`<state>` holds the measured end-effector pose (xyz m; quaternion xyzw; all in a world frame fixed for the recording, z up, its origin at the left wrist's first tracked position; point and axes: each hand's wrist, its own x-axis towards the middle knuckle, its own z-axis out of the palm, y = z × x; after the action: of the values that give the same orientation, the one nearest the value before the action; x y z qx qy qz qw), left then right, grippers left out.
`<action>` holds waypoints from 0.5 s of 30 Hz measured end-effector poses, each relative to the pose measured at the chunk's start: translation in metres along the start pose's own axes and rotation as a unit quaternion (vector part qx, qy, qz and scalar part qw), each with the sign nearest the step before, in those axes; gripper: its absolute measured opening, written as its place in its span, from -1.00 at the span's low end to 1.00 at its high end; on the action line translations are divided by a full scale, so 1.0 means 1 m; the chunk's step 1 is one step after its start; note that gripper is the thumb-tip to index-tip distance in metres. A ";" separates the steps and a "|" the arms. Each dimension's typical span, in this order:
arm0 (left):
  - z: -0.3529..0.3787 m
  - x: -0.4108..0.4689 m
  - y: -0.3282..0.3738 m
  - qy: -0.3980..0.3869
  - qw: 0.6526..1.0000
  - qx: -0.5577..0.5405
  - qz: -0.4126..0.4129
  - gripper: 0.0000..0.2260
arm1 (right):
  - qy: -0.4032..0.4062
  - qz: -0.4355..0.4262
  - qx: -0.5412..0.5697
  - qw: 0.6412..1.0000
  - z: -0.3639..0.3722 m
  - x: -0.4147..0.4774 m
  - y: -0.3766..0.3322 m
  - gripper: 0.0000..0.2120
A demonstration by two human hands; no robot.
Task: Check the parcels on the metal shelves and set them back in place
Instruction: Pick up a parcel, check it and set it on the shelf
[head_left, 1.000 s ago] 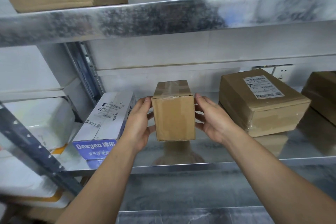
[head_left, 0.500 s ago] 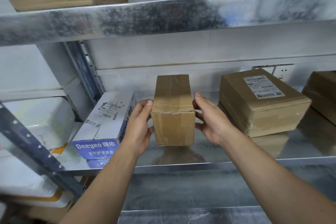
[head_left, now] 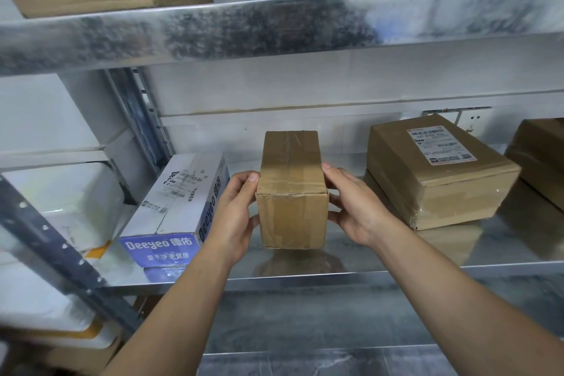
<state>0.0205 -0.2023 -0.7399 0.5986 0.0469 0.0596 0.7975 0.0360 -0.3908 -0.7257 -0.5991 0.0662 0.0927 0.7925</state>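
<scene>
now both hands, left hand [head_left: 233, 217] and right hand [head_left: 357, 210], clasp the brown parcel [head_left: 292, 192] (taped).

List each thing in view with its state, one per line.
small brown box: taped shut, held between both hands.
left hand: grips the box's left side.
right hand: grips the box's right side.
Deeyeo box: closed, lying on the metal shelf, left of the held box.
labelled parcel: sealed, lying flat on the metal shelf to the right, label facing up.
</scene>
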 end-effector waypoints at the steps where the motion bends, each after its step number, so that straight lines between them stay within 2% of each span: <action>1: 0.000 0.001 0.000 0.001 1.000 0.000 -0.003 -0.87 | -0.002 0.004 0.000 1.000 0.001 0.000 -0.001 -0.58; 6: -0.002 0.003 -0.006 0.001 0.999 0.034 -0.024 -0.82 | 0.013 0.023 0.002 1.000 0.006 -0.001 -0.002 -0.61; 13: -0.014 0.007 -0.017 0.033 0.993 0.100 -0.045 -0.78 | 0.036 0.024 0.059 0.997 0.004 0.001 0.000 -0.86; 15: -0.014 0.007 -0.016 0.033 0.992 0.106 -0.051 -0.77 | 0.040 0.022 0.080 0.996 0.003 0.002 0.000 -0.84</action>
<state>0.0261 -0.1923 -0.7594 0.6744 0.1099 0.0331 0.7294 0.0376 -0.3883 -0.7252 -0.5356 0.1185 0.0805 0.8323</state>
